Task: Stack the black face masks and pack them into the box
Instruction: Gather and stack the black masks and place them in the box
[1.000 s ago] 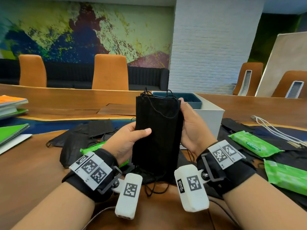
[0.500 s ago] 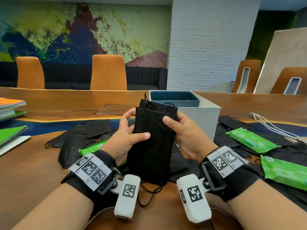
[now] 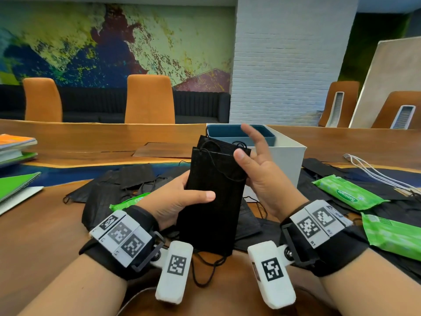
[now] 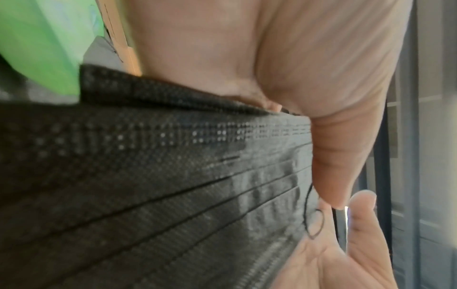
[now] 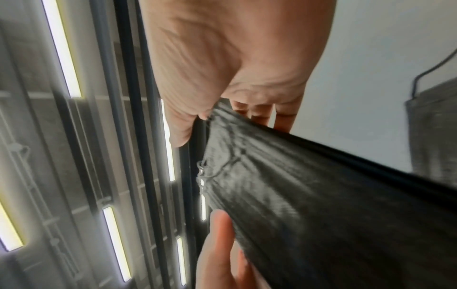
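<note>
A stack of black face masks (image 3: 214,197) stands on end in front of me, its ear loops dangling below. My left hand (image 3: 177,201) grips its lower left side, thumb across the front. My right hand (image 3: 262,176) lies against the stack's upper right edge with the fingers straight and spread; its thumb touches the top corner. In the left wrist view the pleated masks (image 4: 173,195) fill the frame under my left hand (image 4: 272,68). The right wrist view shows the masks (image 5: 321,215) below my right hand (image 5: 235,58). The white box (image 3: 287,156) with a blue inside stands just behind.
Loose black masks (image 3: 127,179) lie on the wooden table (image 3: 34,224) to the left and under the hands. Green wipe packets (image 3: 348,195) (image 3: 391,233) lie right, another (image 3: 127,201) left. Books (image 3: 16,147) are stacked at far left, white cords (image 3: 376,169) at far right.
The stack has come down a little and tilted. My right hand has let go of its grip on the top and spread its fingers; the left hand has kept its hold.
</note>
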{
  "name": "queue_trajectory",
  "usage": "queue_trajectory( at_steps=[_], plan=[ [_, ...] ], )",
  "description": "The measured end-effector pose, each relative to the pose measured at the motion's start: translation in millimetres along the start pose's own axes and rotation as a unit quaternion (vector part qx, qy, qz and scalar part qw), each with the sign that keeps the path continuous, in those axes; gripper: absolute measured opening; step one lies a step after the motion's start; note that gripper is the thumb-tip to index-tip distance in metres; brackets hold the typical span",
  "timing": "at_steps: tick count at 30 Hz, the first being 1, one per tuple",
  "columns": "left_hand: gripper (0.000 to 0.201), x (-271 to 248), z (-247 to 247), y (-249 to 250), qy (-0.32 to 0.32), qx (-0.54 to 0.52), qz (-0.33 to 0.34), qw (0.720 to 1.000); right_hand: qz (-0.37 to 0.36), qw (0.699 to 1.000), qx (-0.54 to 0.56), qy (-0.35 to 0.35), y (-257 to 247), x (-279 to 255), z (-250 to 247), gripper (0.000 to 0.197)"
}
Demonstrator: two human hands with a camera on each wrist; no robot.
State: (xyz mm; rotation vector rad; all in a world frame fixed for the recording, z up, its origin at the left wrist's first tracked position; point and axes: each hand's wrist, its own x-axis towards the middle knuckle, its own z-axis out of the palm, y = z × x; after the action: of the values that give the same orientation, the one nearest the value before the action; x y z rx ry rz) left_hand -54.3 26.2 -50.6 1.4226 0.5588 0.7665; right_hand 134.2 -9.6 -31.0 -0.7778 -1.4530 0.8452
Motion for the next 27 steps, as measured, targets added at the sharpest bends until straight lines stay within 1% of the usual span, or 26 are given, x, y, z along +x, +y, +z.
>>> queue_trajectory(
  at_steps=[4, 7, 9, 11, 14, 16, 19, 22, 24, 26, 27],
  plan=[
    [0.06, 0, 1, 4, 0.017, -0.005, 0.011, 1.0, -0.075, 0.993, -0.089, 0.018, -11, 2, -4, 0.043],
    [0.059, -1, 2, 5, 0.024, -0.002, 0.013, 1.0, -0.07, 0.991, -0.113, 0.013, -13, 2, -2, 0.036],
    [0.065, -2, 3, 6, 0.021, 0.008, 0.017, 1.0, -0.063, 0.987, -0.146, 0.008, -12, 1, 0, 0.036],
    [0.072, -3, 3, 7, 0.016, 0.014, 0.022, 1.0, -0.072, 0.98, -0.188, 0.0, -13, 0, 4, 0.036],
    [0.073, -3, 2, 9, 0.013, 0.012, 0.03, 0.999, -0.091, 0.97, -0.223, -0.017, -16, -2, 12, 0.025],
    [0.072, -2, 1, 9, 0.023, 0.012, 0.033, 0.999, -0.098, 0.966, -0.238, -0.028, -17, -3, 16, 0.02],
    [0.061, -2, 0, 9, 0.031, 0.002, 0.026, 0.999, -0.087, 0.965, -0.244, -0.049, -18, -4, 17, 0.023],
    [0.048, -3, 2, 5, 0.016, 0.017, 0.009, 1.0, -0.073, 0.965, -0.24, -0.078, -19, -6, 16, 0.028],
    [0.046, -3, 2, 2, 0.017, 0.037, -0.007, 0.999, -0.06, 0.969, -0.223, -0.083, -21, -7, 12, 0.029],
    [0.049, -2, 1, 1, 0.035, 0.055, -0.016, 0.998, -0.053, 0.976, -0.202, -0.058, -26, -6, 3, 0.027],
    [0.048, -2, 1, 2, 0.051, 0.057, -0.017, 0.997, -0.052, 0.979, -0.194, -0.027, -28, -4, -3, 0.022]
  ],
)
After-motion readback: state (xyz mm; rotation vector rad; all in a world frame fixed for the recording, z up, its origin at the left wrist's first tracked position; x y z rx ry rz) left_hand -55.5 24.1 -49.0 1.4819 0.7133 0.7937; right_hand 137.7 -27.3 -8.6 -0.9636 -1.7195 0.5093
